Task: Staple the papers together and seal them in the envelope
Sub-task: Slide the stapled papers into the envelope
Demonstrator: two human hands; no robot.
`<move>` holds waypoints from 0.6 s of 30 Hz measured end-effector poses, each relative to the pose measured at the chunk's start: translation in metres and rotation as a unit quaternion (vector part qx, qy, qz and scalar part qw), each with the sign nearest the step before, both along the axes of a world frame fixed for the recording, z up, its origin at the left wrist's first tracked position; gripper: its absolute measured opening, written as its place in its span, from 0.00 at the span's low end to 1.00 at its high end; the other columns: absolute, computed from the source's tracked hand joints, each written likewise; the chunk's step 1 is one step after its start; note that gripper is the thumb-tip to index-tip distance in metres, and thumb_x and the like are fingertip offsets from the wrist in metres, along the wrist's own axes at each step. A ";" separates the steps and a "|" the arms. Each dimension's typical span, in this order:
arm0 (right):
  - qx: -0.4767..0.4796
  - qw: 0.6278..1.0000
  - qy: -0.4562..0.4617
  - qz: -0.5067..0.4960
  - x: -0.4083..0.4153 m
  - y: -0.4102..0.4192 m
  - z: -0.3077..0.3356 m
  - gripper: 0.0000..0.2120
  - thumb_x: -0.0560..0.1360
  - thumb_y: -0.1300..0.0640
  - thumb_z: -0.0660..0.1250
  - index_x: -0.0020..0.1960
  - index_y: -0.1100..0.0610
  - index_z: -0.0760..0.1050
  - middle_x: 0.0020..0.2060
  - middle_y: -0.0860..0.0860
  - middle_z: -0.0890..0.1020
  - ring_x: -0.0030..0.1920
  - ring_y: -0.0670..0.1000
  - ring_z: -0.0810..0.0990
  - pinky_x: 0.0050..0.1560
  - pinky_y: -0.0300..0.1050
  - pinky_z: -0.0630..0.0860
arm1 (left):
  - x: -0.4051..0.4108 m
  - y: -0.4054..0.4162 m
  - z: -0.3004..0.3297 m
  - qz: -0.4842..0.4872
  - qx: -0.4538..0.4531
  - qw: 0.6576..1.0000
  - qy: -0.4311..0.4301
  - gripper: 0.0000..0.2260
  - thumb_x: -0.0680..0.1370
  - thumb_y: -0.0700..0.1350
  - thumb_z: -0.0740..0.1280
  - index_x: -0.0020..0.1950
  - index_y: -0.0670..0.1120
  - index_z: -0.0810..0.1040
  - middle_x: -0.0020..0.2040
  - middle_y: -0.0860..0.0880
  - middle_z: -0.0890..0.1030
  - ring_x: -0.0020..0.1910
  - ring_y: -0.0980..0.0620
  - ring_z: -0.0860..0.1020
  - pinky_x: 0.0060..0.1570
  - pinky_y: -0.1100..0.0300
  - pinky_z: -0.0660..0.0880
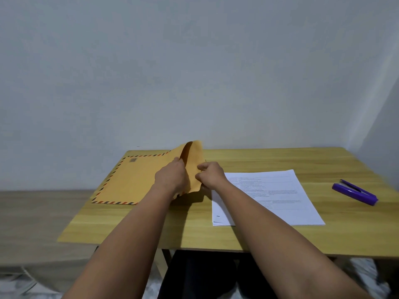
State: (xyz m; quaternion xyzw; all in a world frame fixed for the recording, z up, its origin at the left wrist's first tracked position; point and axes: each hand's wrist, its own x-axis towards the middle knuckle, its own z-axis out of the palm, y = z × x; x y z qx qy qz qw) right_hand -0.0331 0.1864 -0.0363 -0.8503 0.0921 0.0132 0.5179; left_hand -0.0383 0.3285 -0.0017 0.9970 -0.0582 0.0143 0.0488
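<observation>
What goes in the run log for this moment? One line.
left hand, right hand: holding orange paper envelope open | white papers, purple stapler: on table

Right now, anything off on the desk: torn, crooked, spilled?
Nothing spilled or visibly damaged. The envelope lies at an angle, its open end lifted and spread by the left hand and right hand. The papers lie flat outside it; the purple stapler sits apart.

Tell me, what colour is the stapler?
Purple stapler, seen in the head view.

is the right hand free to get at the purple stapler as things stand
Probably not yet: the right hand is pinching the envelope flap. Only the papers lie flat between it and the stapler.
</observation>
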 end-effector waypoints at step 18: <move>-0.338 0.889 0.251 -0.181 -0.069 -0.216 0.004 0.53 0.55 0.26 0.76 0.72 0.53 0.68 0.66 0.59 0.70 0.67 0.60 0.73 0.53 0.53 0.76 | 0.014 0.000 -0.010 -0.033 -0.045 0.997 0.050 0.30 0.75 0.48 0.70 0.76 0.46 0.66 0.69 0.47 0.73 0.63 0.45 0.75 0.56 0.48 0.79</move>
